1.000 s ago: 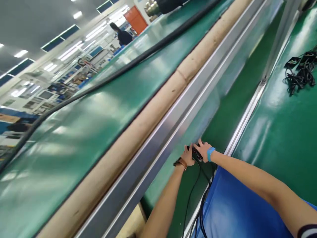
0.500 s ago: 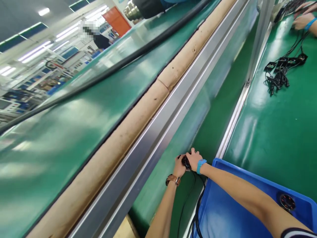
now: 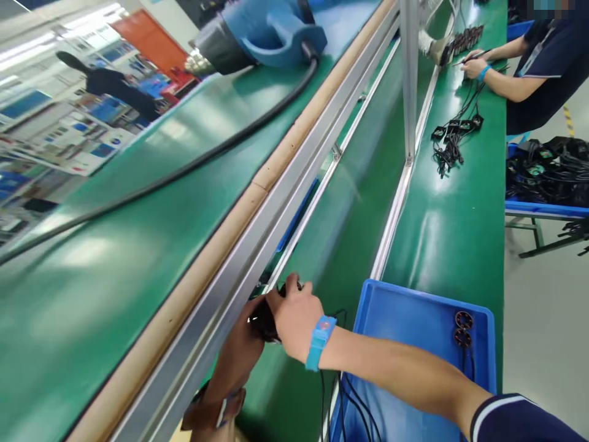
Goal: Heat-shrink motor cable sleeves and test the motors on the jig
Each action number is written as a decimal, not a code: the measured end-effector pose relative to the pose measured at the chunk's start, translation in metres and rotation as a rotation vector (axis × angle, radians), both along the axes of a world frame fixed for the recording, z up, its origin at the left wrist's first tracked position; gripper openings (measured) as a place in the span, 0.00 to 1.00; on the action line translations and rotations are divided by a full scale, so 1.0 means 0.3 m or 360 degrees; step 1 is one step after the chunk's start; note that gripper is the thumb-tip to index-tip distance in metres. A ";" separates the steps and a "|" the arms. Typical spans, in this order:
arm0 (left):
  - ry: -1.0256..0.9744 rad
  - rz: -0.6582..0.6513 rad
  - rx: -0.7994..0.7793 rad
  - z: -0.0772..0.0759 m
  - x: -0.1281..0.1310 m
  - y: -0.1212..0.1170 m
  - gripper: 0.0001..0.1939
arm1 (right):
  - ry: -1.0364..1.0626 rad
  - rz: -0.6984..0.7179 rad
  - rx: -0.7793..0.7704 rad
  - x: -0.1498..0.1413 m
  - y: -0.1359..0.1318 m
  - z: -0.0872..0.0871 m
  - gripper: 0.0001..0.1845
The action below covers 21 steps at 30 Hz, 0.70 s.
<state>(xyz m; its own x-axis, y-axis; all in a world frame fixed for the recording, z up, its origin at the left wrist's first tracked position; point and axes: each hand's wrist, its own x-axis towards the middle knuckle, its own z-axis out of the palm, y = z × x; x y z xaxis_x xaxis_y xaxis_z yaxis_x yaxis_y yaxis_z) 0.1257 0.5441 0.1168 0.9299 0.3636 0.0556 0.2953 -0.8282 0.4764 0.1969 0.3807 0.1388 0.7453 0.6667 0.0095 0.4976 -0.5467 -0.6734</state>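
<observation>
1. Head view: your right hand (image 3: 298, 319), blue wristband (image 3: 321, 342) on, is curled over a black part (image 3: 265, 322).
2. Your left hand (image 3: 243, 342) grips the same part from the other side; its fingers are partly hidden. Brown watch strap (image 3: 214, 412) on that wrist.
3. Part sits between both hands, right beside the metal rail (image 3: 239, 270), above the lower green surface (image 3: 338, 245). Can't tell whether it touches that surface.
4. Black cables (image 3: 343, 402) run down below your right forearm, by the blue tray (image 3: 409, 313).
5. Tray is on the green bench (image 3: 442, 245); two round parts (image 3: 462, 328) lie near its right edge, wires attached.
6. Farther up the bench: a cluster of black cabled pieces (image 3: 448, 142), then a co-worker's hands (image 3: 476, 66) with a thin tool.
7. Blue power tool (image 3: 269, 37) lies on the upper green shelf (image 3: 161, 258), across the rail.
</observation>
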 end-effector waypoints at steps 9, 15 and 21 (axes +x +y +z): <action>0.0017 -0.0212 -0.0407 0.221 -0.078 -0.627 0.25 | 0.0218 -0.0324 -0.0262 -0.166 -0.637 0.261 0.37; 0.0399 -0.0562 -0.0659 -0.044 0.056 -0.884 0.28 | 0.0396 -0.0507 -0.0354 -0.159 -0.878 -0.073 0.45; 0.0677 -0.0598 -0.0550 -0.421 0.226 -0.872 0.24 | 0.0566 -0.0524 -0.0597 -0.036 -0.819 -0.478 0.31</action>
